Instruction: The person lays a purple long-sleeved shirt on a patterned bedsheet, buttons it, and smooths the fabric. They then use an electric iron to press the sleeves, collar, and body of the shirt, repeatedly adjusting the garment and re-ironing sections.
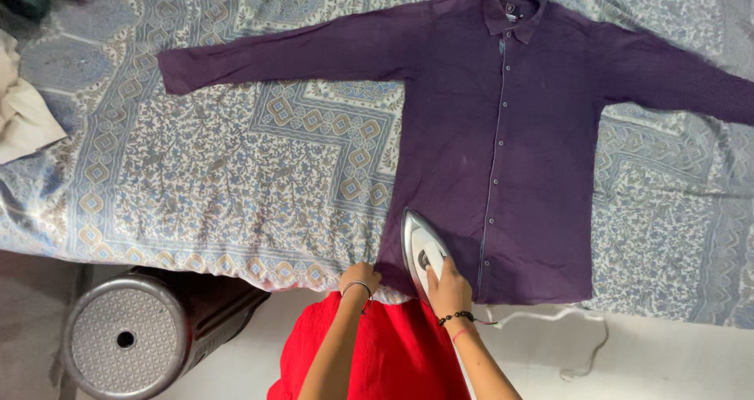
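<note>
Head cam looks down on a dark purple shirt point(503, 148), buttoned, spread flat w/ both sleeves out on a blue-and-cream patterned bedsheet point(220, 172). Right hand point(449, 284) is wrapped tight round the handle of a silver iron point(419, 247), which sits on the shirt's bottom hem, near the left corner of it, nose pointing up toward the collar. Left hand point(359, 278) is just beside that corner, fingers curled shut, pinching sheet or hem at the bed edge; can't tell which.

Shirt looks thin, soft, light: prob. slides and bunches easily under the iron, so hold it by hem or side seam, pulled taut. Iron looks heavy, rigid, hot on the sole, so handle only.

Below the shirt: person's red garment point(377, 353) and a white cord point(565, 321) trailing on the floor. Far left of the shirt, below bed edge, a perforated metal stool point(126, 337); cream cloth point(23, 109) at the sheet's left side.
</note>
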